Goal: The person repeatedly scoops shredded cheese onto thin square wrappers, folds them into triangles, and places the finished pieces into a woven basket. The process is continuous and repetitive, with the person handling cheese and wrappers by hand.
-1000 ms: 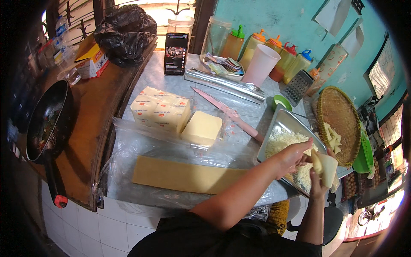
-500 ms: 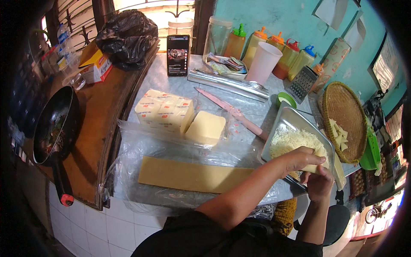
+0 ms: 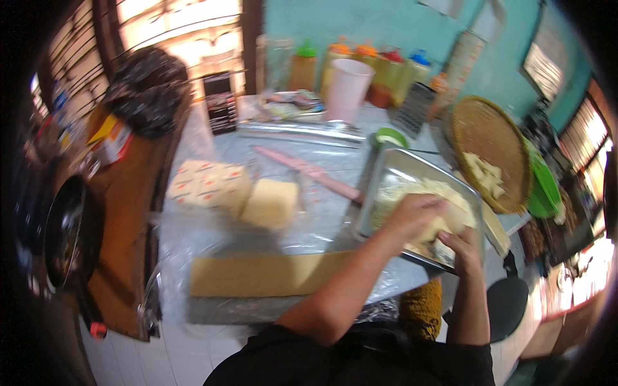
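Both my hands are over a metal tray (image 3: 372, 204) at the right of the table, which holds a heap of pale shreds like grated cheese (image 3: 400, 191). My left hand (image 3: 417, 215) reaches across from the left, its fingers curled on a pale piece of dough (image 3: 458, 219). From below, my right hand (image 3: 465, 249) grips the same piece with its thumb raised. Motion blurs the fingers and the dough's outline. Left of my forearm, a long flat dough strip (image 3: 257, 275) lies on clear plastic. Beyond it stand a wrapped block (image 3: 209, 183) and a cut pale yellow block (image 3: 270, 202).
A pink knife (image 3: 309, 170) lies left of the tray. Behind are a foil roll (image 3: 299, 132), pink cup (image 3: 347, 90), sauce bottles (image 3: 301, 71), grater (image 3: 415, 109) and phone (image 3: 220, 103). A woven basket (image 3: 492, 138) with pale pieces stands right; a frying pan (image 3: 72, 231) sits left.
The view has swung, so the table's things appear further left and the picture is blurrier. My hands stay together over the tray with the piece of dough, now lower against the shreds.
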